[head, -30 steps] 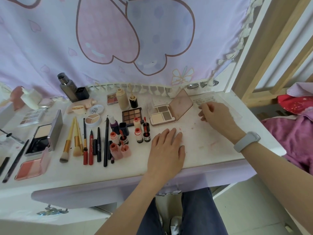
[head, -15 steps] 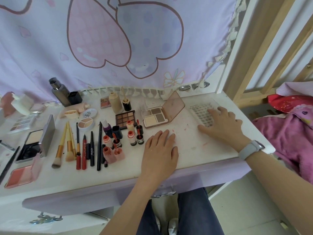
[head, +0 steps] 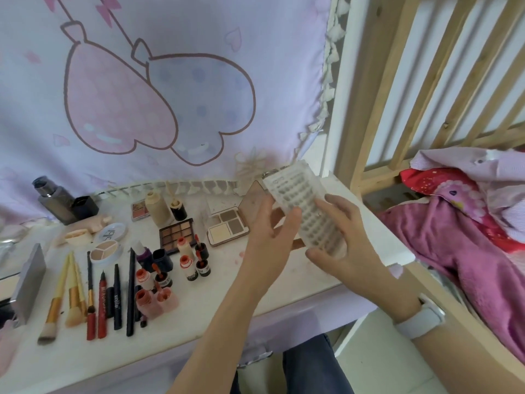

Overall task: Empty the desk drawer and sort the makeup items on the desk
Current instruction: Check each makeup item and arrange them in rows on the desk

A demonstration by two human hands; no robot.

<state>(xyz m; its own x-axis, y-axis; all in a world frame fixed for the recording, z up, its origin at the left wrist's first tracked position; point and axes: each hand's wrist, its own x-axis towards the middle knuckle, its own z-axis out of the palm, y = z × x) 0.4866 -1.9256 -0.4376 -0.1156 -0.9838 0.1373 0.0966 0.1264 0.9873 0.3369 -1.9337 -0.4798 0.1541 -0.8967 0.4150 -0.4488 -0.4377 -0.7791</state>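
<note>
Above the right part of the white desk (head: 216, 317), both hands hold up a clear flat case of false lashes (head: 301, 200). My right hand (head: 343, 245) grips its lower right side, fingers curled round the edge. My left hand (head: 270, 231) holds its left edge with thumb and fingers. Just behind the hands an open contour palette (head: 227, 226) lies on the desk. Left of it are a brown eyeshadow palette (head: 176, 234), small red bottles (head: 187, 265), pencils (head: 116, 300) and brushes (head: 71, 294) laid in rows.
A lilac printed curtain (head: 159, 95) hangs behind the desk. A dark bottle (head: 54, 200) stands at the back left, an open compact (head: 28, 282) at the left edge. A wooden bed rail (head: 426, 89) and pink bedding (head: 468, 228) lie to the right.
My right hand lifted the lash case off the right side of the desk. My left hand left the desk top and took the case's left edge. The camera tilted up.
</note>
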